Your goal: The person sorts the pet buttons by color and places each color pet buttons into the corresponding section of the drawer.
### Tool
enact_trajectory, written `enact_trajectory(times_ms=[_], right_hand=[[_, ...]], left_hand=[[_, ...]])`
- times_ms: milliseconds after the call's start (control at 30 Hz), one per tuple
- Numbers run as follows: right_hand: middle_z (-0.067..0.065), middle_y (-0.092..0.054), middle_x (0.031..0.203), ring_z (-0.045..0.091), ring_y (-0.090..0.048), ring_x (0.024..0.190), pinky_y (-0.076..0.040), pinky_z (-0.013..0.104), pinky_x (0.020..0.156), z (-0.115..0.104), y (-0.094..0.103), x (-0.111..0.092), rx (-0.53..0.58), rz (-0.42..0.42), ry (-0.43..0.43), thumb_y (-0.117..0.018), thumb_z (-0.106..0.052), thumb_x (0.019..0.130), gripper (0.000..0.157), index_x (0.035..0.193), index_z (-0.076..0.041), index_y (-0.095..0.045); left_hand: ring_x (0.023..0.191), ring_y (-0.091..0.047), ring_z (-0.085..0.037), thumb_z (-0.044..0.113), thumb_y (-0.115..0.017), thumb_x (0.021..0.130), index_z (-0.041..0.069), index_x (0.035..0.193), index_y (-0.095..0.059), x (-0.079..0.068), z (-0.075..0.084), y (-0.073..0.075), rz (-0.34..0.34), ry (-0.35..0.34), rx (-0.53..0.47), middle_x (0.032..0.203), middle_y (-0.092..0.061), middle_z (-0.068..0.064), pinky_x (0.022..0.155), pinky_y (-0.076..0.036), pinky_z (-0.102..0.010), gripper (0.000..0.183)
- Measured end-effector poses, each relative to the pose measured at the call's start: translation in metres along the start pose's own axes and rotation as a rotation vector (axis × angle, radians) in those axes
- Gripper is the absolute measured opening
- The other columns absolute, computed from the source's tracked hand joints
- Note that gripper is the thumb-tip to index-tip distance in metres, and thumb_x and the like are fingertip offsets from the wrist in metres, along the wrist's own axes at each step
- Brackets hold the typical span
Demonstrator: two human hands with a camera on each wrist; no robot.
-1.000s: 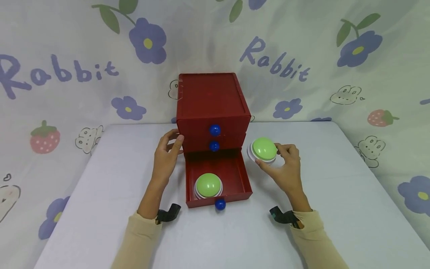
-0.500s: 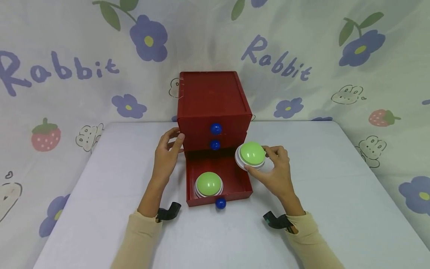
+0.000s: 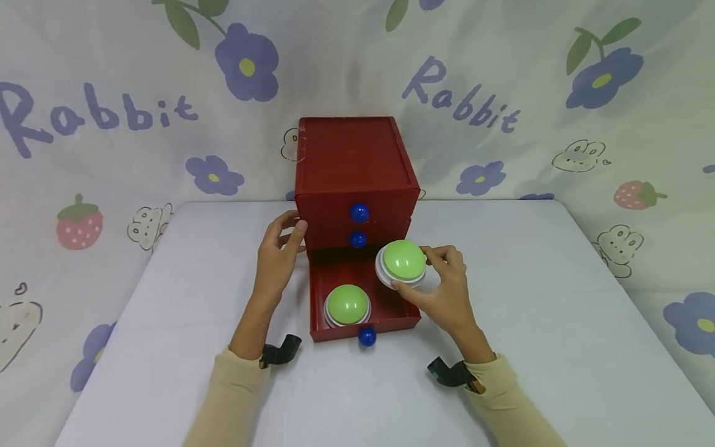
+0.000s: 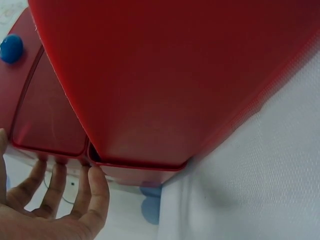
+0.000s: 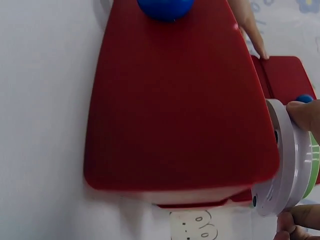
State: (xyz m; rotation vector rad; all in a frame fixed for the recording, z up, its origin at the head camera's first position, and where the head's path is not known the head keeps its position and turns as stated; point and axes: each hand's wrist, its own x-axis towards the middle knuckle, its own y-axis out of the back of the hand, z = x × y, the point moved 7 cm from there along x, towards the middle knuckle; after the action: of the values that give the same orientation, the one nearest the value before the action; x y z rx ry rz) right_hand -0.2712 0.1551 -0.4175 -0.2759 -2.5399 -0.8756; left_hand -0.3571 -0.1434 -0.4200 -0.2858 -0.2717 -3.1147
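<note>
My right hand [image 3: 449, 295] pinches a green-domed push button [image 3: 403, 261] by its white base, thumb on the near side and fingers on the far side. It is held tilted over the right half of the pulled-out bottom drawer [image 3: 329, 336]. The right wrist view shows the underside of its base [image 5: 285, 155], past the red drawer front. A second, matching push button [image 3: 347, 305] sits in the drawer's front left. At the red cabinet's [image 3: 354, 155] left side, my left hand [image 3: 276, 261] touches the edge with its fingertips; the left wrist view shows relaxed fingers [image 4: 99, 192] along that side.
The upper two drawers, with blue knobs [image 3: 360, 213], are closed. A third blue knob [image 3: 367, 337] is on the open drawer's front. The white table [image 3: 558, 323] extends to both sides, and a patterned cloth [image 3: 346, 56] hangs close behind the cabinet.
My right hand has carried the push button leftward and slightly nearer, from beside the cabinet to over the open drawer. The left hand stays at the cabinet's side.
</note>
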Motion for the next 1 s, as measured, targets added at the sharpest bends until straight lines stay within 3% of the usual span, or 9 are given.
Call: enact_trajectory(times_ms=[200,433,600,800,867,1000], right_hand=[[0.006,-0.050,0.111,0.024,-0.045,0.114,-0.031,0.050,0.091,-0.004,-0.006,-0.001,0.013,0.001,0.018,-0.093,-0.031,0.068,0.069,0.126,-0.007,-0.066],[0.009,-0.050,0.110,0.024,-0.041,0.110,-0.028,0.046,0.086,-0.009,-0.015,0.000,-0.021,-0.086,0.054,-0.092,-0.033,0.071,0.075,0.135,-0.008,-0.061],[0.006,-0.055,0.108,0.020,-0.044,0.107,-0.035,0.042,0.083,-0.011,-0.017,0.000,0.001,-0.128,0.047,-0.086,-0.026,0.079,0.052,0.125,-0.011,-0.068],[0.004,-0.061,0.104,0.015,-0.052,0.101,-0.050,0.040,0.079,-0.028,-0.014,-0.007,0.016,-0.179,0.118,-0.083,-0.020,0.083,0.032,0.111,-0.008,-0.074],[0.002,-0.062,0.102,0.013,-0.055,0.099,-0.054,0.039,0.078,-0.033,-0.011,-0.015,0.025,-0.177,0.138,-0.083,-0.018,0.083,0.029,0.109,-0.008,-0.075],[-0.004,-0.062,0.098,0.012,-0.058,0.088,-0.055,0.032,0.070,-0.037,-0.008,-0.042,0.081,-0.131,0.133,-0.083,-0.014,0.083,0.021,0.102,-0.011,-0.077]], left_hand=[[0.115,-0.054,-0.021,0.046,-0.057,0.100,0.020,0.146,-0.049,0.000,0.000,0.001,-0.002,-0.005,-0.004,0.138,-0.049,-0.002,0.093,-0.054,-0.044,0.053],[0.115,-0.054,-0.022,0.045,-0.057,0.100,0.021,0.147,-0.048,0.001,0.002,0.001,-0.003,0.006,-0.007,0.139,-0.048,-0.001,0.091,-0.055,-0.040,0.053],[0.117,-0.053,-0.023,0.044,-0.058,0.101,0.020,0.147,-0.048,0.000,0.002,0.003,-0.001,0.007,-0.005,0.140,-0.048,-0.002,0.092,-0.055,-0.040,0.054],[0.116,-0.054,-0.023,0.046,-0.058,0.100,0.020,0.145,-0.050,-0.001,0.001,0.004,0.004,0.006,-0.016,0.137,-0.049,-0.002,0.092,-0.054,-0.042,0.053],[0.117,-0.053,-0.025,0.043,-0.057,0.101,0.017,0.147,-0.048,-0.003,0.009,0.002,-0.002,0.018,-0.014,0.138,-0.049,-0.004,0.091,-0.055,-0.039,0.053],[0.119,-0.052,-0.030,0.035,-0.056,0.103,0.010,0.147,-0.047,-0.008,0.025,-0.003,-0.015,0.024,-0.016,0.139,-0.048,-0.010,0.094,-0.053,-0.044,0.051]])
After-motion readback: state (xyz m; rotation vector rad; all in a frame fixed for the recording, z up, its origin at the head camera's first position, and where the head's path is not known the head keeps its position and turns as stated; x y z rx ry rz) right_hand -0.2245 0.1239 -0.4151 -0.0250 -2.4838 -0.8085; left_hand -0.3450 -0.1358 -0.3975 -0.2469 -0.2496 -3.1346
